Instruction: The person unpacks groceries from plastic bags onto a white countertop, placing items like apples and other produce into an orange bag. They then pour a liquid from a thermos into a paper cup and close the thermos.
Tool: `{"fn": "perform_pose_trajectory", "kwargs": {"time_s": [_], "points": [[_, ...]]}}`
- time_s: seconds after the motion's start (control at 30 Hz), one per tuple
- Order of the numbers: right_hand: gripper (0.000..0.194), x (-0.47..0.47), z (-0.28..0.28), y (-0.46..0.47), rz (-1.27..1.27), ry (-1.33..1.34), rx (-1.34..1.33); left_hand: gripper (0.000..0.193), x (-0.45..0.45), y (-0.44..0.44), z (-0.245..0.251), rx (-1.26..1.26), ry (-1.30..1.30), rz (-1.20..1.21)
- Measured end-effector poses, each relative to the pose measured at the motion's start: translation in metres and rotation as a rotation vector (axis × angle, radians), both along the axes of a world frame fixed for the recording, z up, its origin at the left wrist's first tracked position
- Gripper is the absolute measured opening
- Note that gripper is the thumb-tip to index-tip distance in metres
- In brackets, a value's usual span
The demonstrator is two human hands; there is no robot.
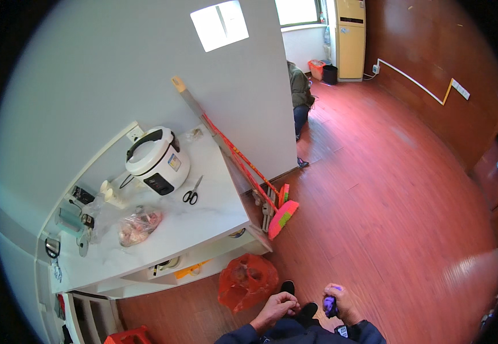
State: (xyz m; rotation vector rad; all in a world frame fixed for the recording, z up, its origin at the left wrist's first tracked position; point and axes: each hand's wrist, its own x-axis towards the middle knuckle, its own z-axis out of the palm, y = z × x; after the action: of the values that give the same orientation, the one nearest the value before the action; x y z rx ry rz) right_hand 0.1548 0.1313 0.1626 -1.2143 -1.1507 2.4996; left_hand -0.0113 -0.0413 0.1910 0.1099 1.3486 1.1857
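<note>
My right hand [341, 301] is closed around a crumpled purple item [329, 303], possibly a cloth or glove; the fingers hide part of it. To its left, my left hand [278, 308] has its fingers curled together over my shoes, and nothing shows in them. Nearest to that hand, a red plastic bag [230, 287] sits open on the floor, its contents unclear. On the white marbled counter [214, 210] stand a white electric pressure cooker [165, 165] and a pair of black-handled scissors [192, 194]. A clear plastic bag of what looks like raw meat [139, 228] lies near the counter's front.
Brooms [284, 219] lean against the wall at the counter's end. Paper cups [112, 195] and a kettle [52, 248] stand along the back. A red plastic stool [130, 336] is at lower left. Beyond the wall corner, a person [299, 88] is partly hidden.
</note>
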Motion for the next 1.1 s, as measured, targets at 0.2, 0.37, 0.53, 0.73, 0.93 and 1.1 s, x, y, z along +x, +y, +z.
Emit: {"fn": "perform_pose_trajectory", "kwargs": {"time_s": [0.2, 0.37, 0.53, 0.73, 0.93, 1.1], "points": [[0.016, 0.010, 0.030, 0.059, -0.344, -0.001, 0.158, 0.009, -0.033, 0.039, -0.007, 0.045, -0.037, -0.087], [0.012, -0.017, 0.058, 0.069, -0.461, -0.059, 0.195, 0.011, -0.062, 0.074, -0.020, 0.137, 0.004, -0.152], [0.013, -0.067, 0.064, 0.041, -0.122, -0.080, 0.193, 0.017, -0.079, 0.092, -0.026, 0.192, -0.067, -0.303], [0.015, -0.089, 0.062, 0.047, -0.012, -0.091, 0.197, 0.018, -0.093, 0.102, -0.024, 0.260, -0.056, -0.423], [0.016, -0.106, 0.054, 0.065, 0.128, 0.000, 0.083, 0.018, -0.098, 0.121, -0.014, 0.297, -0.005, -0.426], [0.015, -0.109, 0.053, 0.109, 0.225, 0.009, 0.066, 0.019, -0.090, 0.148, -0.010, 0.286, 0.083, -0.349]]}}
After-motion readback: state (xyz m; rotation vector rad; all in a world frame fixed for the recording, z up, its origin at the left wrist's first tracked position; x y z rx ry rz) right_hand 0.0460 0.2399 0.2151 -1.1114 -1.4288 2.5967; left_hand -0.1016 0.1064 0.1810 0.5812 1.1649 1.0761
